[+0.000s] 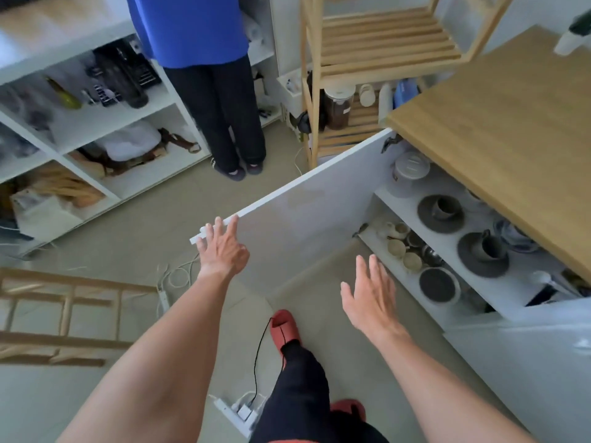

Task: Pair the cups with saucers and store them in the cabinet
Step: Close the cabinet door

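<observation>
The white cabinet door [307, 199] stands wide open. My left hand [222, 246] rests its spread fingers on the door's outer edge, holding nothing. My right hand [371, 294] hovers open in front of the cabinet, empty. On the upper cabinet shelf [412, 206] a dark grey cup sits on a dark saucer [440, 214], and a second dark cup sits on its saucer [483, 254] nearer me. On the lower shelf lie a dark empty saucer [437, 285] and several small pale cups [403, 249].
A wooden countertop [499, 123] overhangs the cabinet. A person in a blue top [211, 91] stands at white shelves at the back left. A wooden rack [377, 52] stands behind the door. A power strip [238, 412] and cables lie on the floor by my feet.
</observation>
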